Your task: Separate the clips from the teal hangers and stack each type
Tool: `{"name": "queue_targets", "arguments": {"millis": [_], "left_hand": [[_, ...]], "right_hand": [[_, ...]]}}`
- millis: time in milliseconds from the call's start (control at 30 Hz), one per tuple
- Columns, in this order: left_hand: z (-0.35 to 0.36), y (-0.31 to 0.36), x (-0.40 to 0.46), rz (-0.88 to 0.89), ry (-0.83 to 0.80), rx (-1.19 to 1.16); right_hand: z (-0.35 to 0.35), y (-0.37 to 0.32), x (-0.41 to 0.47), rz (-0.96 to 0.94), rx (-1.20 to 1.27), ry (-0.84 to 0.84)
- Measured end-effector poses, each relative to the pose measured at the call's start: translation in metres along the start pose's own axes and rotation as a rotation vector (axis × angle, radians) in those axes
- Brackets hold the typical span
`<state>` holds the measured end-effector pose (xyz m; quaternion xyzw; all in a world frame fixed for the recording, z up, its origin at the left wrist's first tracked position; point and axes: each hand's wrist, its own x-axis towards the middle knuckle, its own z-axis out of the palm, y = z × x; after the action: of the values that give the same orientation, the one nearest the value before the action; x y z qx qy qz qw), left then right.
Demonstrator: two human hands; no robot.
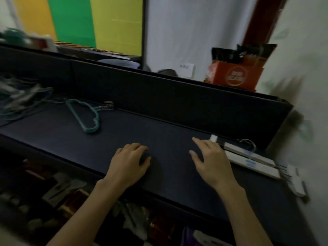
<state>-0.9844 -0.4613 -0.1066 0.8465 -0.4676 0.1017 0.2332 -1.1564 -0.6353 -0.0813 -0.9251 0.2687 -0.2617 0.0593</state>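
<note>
Now both hands rest on the dark tabletop (168, 132) holding nothing: the left hand (130, 161) with fingers loosely curled, the right hand (209, 157) with fingers spread. A teal hanger (82, 116) lies well apart at ten o'clock from the left hand; a blurred hanger pile (19, 98) sits farther left. White clips (252, 159) lie just beside the right hand, at three o'clock. An orange box (236, 75) stands at one o'clock; its print is unreadable.

The hanger pile (19, 98) at left is blurred, perhaps tangled.
</note>
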Motion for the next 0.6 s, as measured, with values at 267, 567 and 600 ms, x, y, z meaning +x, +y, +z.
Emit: {"name": "queue_targets", "arguments": {"millis": [267,567,600], "left_hand": [[-0.051,-0.096,-0.078,-0.246,0.123,0.128],[-0.117,-0.226,-0.163,-0.441,0.166,0.172],[-0.123,-0.239,-0.171,-0.455,0.165,0.172]], "right_hand": [[0.063,-0.134,-0.001,-0.128,0.211,-0.038],[0.113,-0.304,-0.018,-0.346,0.295,-0.055],[0.118,-0.321,-0.021,-0.368,0.300,-0.063]]}}
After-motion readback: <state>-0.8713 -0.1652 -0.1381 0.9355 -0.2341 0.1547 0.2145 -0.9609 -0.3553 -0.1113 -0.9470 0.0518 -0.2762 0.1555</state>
